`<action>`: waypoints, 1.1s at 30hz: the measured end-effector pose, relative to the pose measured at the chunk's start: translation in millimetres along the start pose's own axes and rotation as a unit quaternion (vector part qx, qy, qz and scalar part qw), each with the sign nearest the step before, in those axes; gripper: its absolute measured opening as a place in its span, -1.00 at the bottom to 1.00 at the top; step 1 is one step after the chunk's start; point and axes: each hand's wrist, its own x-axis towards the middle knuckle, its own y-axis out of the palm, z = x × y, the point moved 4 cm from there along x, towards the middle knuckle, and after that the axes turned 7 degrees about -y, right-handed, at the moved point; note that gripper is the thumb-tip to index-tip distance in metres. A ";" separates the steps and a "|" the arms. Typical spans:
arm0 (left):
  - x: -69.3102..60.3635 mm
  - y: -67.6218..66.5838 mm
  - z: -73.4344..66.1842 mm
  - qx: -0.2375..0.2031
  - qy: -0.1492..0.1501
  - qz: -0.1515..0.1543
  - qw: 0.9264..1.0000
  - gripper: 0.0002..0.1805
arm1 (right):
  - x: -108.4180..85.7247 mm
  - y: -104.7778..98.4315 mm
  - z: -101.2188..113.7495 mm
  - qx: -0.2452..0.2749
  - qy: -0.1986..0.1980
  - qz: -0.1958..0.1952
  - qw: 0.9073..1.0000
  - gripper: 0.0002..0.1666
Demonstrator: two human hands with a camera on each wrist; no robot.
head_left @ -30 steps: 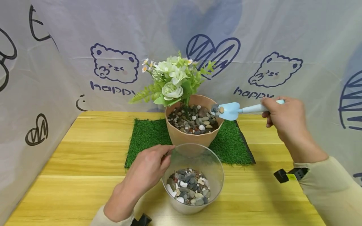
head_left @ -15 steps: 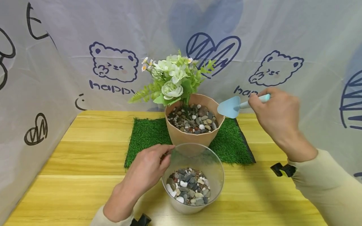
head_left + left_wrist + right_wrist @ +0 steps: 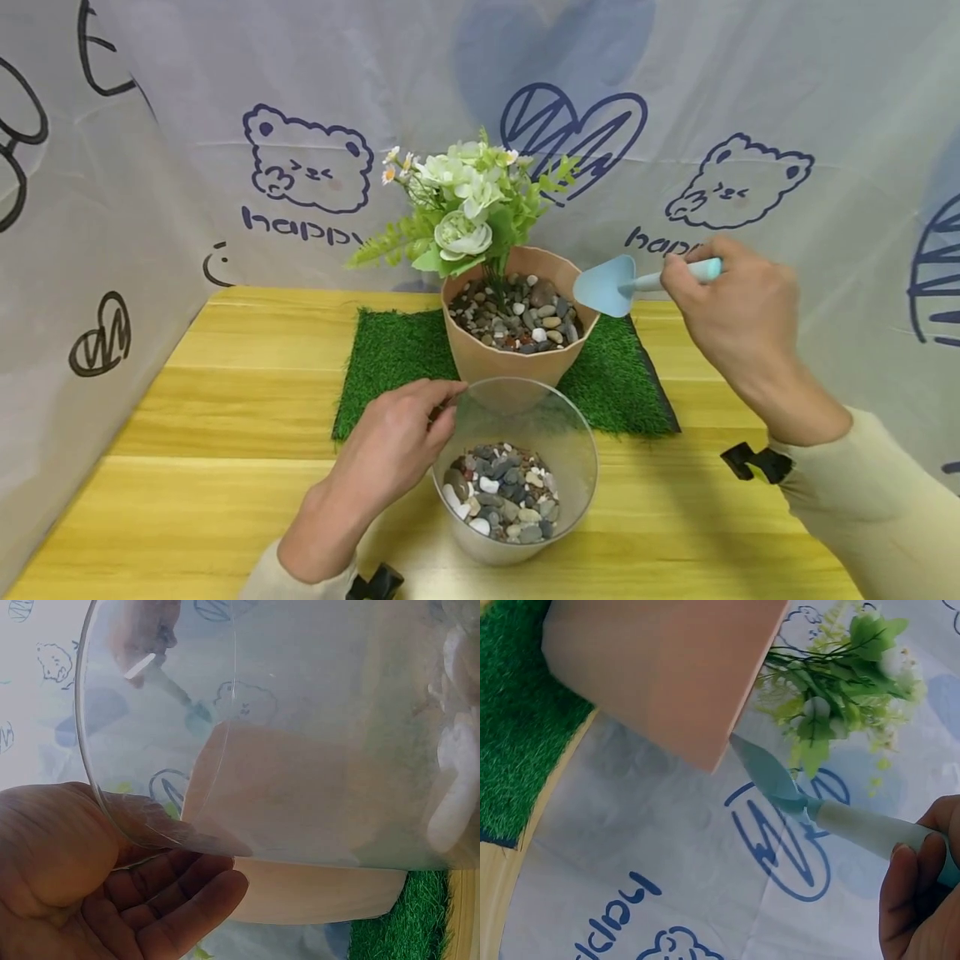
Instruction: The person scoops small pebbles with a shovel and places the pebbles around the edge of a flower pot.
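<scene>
My right hand [image 3: 750, 325] grips the handle of a light blue trowel [image 3: 606, 286]. The blade is tipped over at the right rim of a peach flowerpot [image 3: 487, 357], and no stones show on it. In the right wrist view the trowel blade [image 3: 761, 769] reaches the pot's rim. White and green flowers [image 3: 461, 233] stand in the pot among mixed pebbles [image 3: 550, 322]. My left hand [image 3: 393, 442] pinches the rim of a clear plastic container [image 3: 480, 546] in front of the pot. In the left wrist view the thumb shows through the wall. More pebbles [image 3: 510, 492] lie inside it.
Under the pot lies a green artificial grass mat [image 3: 397, 358] on a wood-grain table [image 3: 210, 408]. A pale cloth [image 3: 420, 67] with bear and heart drawings hangs behind the table and along its left side.
A second ago several stones sat at the trowel's tip; half a second ago they were off it. My right hand has rotated, turning the blade over. My left hand stays at the container's rim.
</scene>
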 end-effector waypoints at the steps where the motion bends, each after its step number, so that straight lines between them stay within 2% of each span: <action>1: 0.3 0.1 -0.1 0.000 0.001 0.000 1.000 -0.67 | -1.5 -2.5 0.2 0.006 0.013 0.002 1.000 -0.61; 5: 1.0 0.3 -0.4 -0.002 0.000 0.000 1.000 -0.67 | -10.7 -16.1 5.3 0.056 0.058 -0.005 0.997 -0.64; 8: 1.2 -0.1 -0.9 -0.003 0.001 -0.001 1.000 -0.66 | -20.4 -27.0 15.1 0.115 0.056 -0.021 0.992 -0.73; 11: 1.0 -1.2 -1.9 -0.005 0.006 -0.003 1.000 -0.66 | -32.2 -32.3 28.7 0.161 -0.001 -0.015 0.987 -0.84; 14: 0.9 -2.0 -2.3 -0.005 0.010 -0.005 1.000 -0.66 | -47.9 -26.6 44.9 0.171 -0.094 0.021 0.981 -0.88; 17: 0.9 -2.1 -2.1 -0.008 0.010 -0.007 1.000 -0.66 | -66.7 -7.7 59.3 0.168 -0.187 0.076 0.965 -0.88; 20: 1.1 -0.9 -1.6 -0.009 0.007 -0.005 1.000 -0.67 | -83.9 16.2 66.9 0.164 -0.266 0.110 0.944 -0.88; 22: 1.5 0.0 -1.2 -0.010 0.003 -0.003 1.000 -0.67 | -92.6 30.9 69.3 0.156 -0.300 0.123 0.933 -0.73; 25: 1.3 0.8 -0.8 -0.012 0.000 -0.002 1.000 -0.67 | -101.1 47.5 72.0 0.149 -0.332 0.132 0.922 -0.47; 27: 1.0 0.9 -0.3 -0.012 -0.001 -0.003 1.000 -0.67 | -105.0 55.5 74.2 0.144 -0.340 0.143 0.918 -0.42; 30: 0.4 0.9 0.6 -0.014 -0.002 -0.005 1.000 -0.68 | -109.2 64.5 76.7 0.144 -0.346 0.161 0.913 -0.48; 33: -0.1 0.8 1.0 -0.015 -0.004 -0.006 1.000 -0.68 | -112.6 70.2 78.5 0.148 -0.345 0.191 0.907 -0.67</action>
